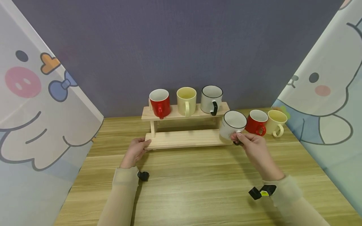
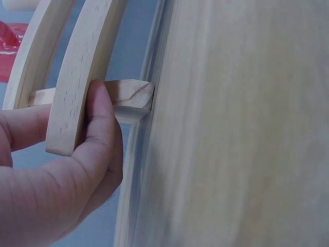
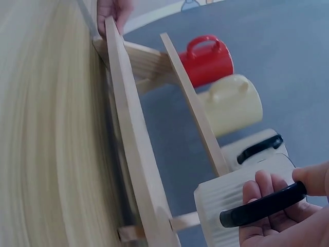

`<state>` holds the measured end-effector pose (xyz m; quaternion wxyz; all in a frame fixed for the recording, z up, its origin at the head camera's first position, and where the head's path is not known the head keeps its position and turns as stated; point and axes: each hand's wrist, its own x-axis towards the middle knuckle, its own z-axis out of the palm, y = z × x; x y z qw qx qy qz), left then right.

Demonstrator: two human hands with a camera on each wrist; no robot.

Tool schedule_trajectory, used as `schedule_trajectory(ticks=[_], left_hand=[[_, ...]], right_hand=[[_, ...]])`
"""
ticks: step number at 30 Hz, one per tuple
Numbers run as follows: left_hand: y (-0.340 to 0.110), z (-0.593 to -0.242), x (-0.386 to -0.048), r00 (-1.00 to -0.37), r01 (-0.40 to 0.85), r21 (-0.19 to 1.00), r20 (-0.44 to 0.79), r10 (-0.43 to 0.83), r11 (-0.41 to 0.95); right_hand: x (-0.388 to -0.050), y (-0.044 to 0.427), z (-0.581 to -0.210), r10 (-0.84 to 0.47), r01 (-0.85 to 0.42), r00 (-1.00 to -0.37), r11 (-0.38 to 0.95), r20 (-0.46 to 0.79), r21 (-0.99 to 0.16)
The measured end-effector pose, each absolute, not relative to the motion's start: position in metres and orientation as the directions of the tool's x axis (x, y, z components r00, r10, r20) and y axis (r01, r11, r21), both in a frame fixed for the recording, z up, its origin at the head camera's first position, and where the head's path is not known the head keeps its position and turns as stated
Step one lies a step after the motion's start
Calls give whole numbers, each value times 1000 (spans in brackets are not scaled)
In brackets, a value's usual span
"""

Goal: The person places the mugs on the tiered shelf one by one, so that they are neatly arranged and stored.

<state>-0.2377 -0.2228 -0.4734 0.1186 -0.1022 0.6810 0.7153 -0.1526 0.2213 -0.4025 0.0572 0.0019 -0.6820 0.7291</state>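
Observation:
My left hand (image 1: pixel 136 150) pinches the left end of the lower board of a two-tier wooden rack (image 1: pixel 186 139); in the left wrist view, thumb and fingers lie on either face of the board (image 2: pixel 77 98). By its black handle (image 3: pixel 262 206), my right hand (image 1: pixel 251 146) grips a white mug (image 1: pixel 234 123) with a black rim, at the right end of the lower tier. Whether the mug's base touches the board, I cannot tell. On the upper tier stand a red mug (image 1: pixel 160 105), a yellow mug (image 1: pixel 186 102) and another white mug (image 1: pixel 211 99), handles facing front.
Right of the rack, a second red mug (image 1: pixel 256 122) and a second yellow mug (image 1: pixel 276 123) stand on the wood-grain table (image 1: pixel 181 188). A dark grey panel (image 1: pixel 175 47) rises behind, and cartoon-printed panels (image 1: pixel 325 103) flank both sides.

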Motion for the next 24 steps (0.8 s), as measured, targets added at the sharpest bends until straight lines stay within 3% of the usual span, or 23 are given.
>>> schedule_trajectory(ticks=[9, 24], left_hand=[[-223, -473, -238, -945, -326, 945, -326, 14, -39], [-222, -473, -239, -946, -325, 945, -325, 15, -45]], right_hand=[[-149, 201, -412, 66, -43, -997, 62, 47, -997], [-154, 175, -418, 76, 21, -997, 57, -17, -998]])
